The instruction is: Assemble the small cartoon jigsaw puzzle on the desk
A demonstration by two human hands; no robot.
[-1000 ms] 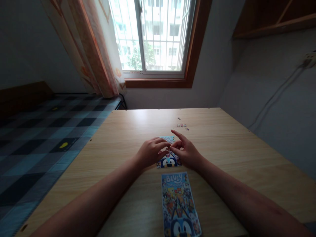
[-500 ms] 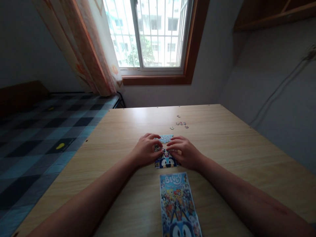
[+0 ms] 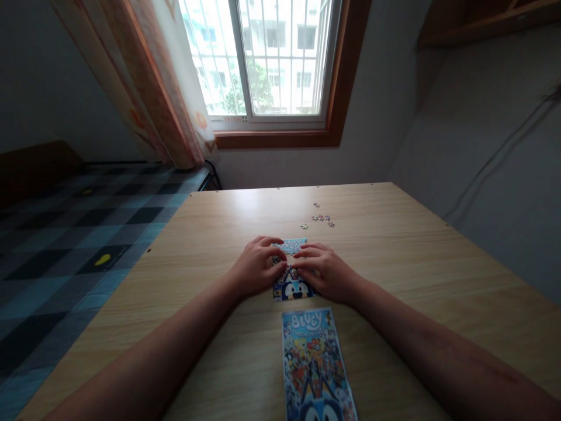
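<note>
Tbl [image 3: 421, 263] side edges well off L hand [image 3: 258, 264], R hand [image 3: 328, 270] @ puzzle [image 3: 296, 290].

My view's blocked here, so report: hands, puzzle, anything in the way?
Left hand and right hand at puzzle, grip unclear. Puzzle flat on table, middle partly hidden. Loose pieces beyond; Bluey sheet nearer; neither appears in the way.

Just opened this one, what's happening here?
A person's left hand and right hand are close together over the middle of a puzzle on the table. Whether either holds anything is too small to tell. Several loose pieces lie beyond the puzzle, and a printed picture lies on the near side.
</note>
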